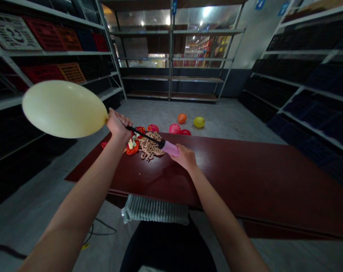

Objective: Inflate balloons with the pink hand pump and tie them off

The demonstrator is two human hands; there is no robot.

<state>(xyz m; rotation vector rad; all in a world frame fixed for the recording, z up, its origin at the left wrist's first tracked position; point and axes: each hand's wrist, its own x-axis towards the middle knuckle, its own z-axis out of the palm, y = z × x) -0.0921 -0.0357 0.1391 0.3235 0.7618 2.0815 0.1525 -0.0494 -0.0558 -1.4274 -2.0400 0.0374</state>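
A large pale yellow balloon (64, 108) is inflated at the left, its neck in my left hand (118, 122). That hand is closed around the neck and the front end of a balloon pump. My right hand (185, 156) grips the far end of the pink barrel of the balloon pump (170, 148). Between my hands the pump's black rod (145, 136) shows at length. Below it on the table lie a heap of beige uninflated long balloons (151, 147) and a pile of red, orange and pale uninflated balloons (133, 145).
The dark red table (230, 170) spans the front. Beyond it on the floor are an orange balloon (182, 118), a yellow-green balloon (199, 122) and several pink and red ones (175, 129). Shelves with crates (43, 34) flank both sides. A cable (100, 232) lies at lower left.
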